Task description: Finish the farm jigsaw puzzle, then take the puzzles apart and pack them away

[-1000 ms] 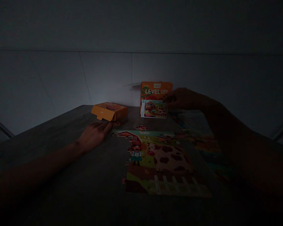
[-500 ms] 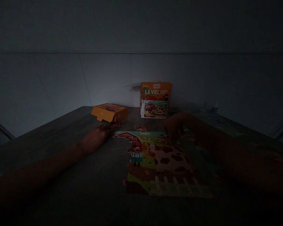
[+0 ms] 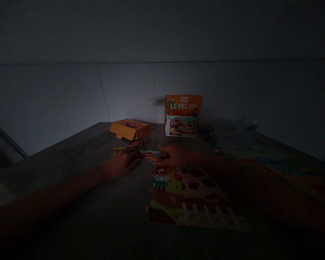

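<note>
On the dark grey worktop (image 3: pixel 73 155), a flat, bright cardboard farm puzzle (image 3: pixel 189 198), likely more than half made. Joined, by the look of it: a pale cow with dark spots (image 3: pixel 200 186), a white fence (image 3: pixel 207 213) along the near side, a little farmer in white and blue (image 3: pixel 161 179). Probably left to fill: the puzzle's left part, with bare worktop beside the farmer and knobbly ends poking out, below a thin strip of red barn roof (image 3: pixel 153 157). At the puzzle's far left corner, the left hand (image 3: pixel 121 162), palm down with fingers reaching low; cannot tell if gripping anything. Over the puzzle's far edge, by the roof, the right hand (image 3: pixel 175 155), fingers bent, maybe on a piece; too dark and blurry to tell. Just past the puzzle's far left corner, loose red cardboard pieces (image 3: pixel 137 143) and loose yellow-green cardboard pieces (image 3: pixel 119 148), too dim to count. Farther behind the puzzle, toward the left, a small orange cardboard box (image 3: pixel 130 129) with a flap sticking out; more straight behind, a tall orange cardboard box marked LEVEL UP! (image 3: pixel 183 105), with a white-edged farm picture card (image 3: pixel 181 126) standing in front. Right of the puzzle, colourful flat shapes (image 3: pixel 284 168), hard to make out. In the way: the right hand and right arm (image 3: pixel 219 160), hiding much of the puzzle's far right side.
</note>
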Motion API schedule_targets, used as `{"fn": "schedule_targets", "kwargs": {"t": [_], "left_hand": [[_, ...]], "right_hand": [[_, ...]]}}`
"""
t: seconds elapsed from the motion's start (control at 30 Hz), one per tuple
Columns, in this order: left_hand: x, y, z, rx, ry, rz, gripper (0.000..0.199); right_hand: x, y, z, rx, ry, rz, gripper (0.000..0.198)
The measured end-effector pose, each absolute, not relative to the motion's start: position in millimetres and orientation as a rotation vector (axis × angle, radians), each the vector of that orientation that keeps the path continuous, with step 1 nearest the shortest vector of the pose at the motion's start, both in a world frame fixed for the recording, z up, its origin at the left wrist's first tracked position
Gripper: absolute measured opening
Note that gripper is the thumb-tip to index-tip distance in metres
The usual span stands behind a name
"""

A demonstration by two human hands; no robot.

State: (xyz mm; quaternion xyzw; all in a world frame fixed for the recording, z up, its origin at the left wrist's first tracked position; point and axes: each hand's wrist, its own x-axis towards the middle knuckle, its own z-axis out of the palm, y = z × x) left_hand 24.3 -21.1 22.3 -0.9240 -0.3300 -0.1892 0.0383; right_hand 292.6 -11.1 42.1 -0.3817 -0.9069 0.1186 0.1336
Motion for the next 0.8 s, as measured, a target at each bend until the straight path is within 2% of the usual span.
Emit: {"fn": "schedule_targets", "kwargs": {"t": [0.13,0.27,0.63,0.8], "left_hand": [[25,-27,25,-2.915,-0.78,-0.638,0.035],[27,-27,25,-3.131,-0.502,-0.57,0.033],[26,-26,24,-3.043,-0.774,-0.693,0.019],[25,-24,23,-3.08,-0.729,-0.69,0.019]], "right_hand": [[279,-14,18,-0.962,-2.479,0.127,0.036],[279,-12,12,-0.8,-2.489,0.137,0.033],[280,-12,12,-0.75,-2.487,0.109,0.027],[280,-12,13,-0.708,-2.496,0.058,0.024]]}}
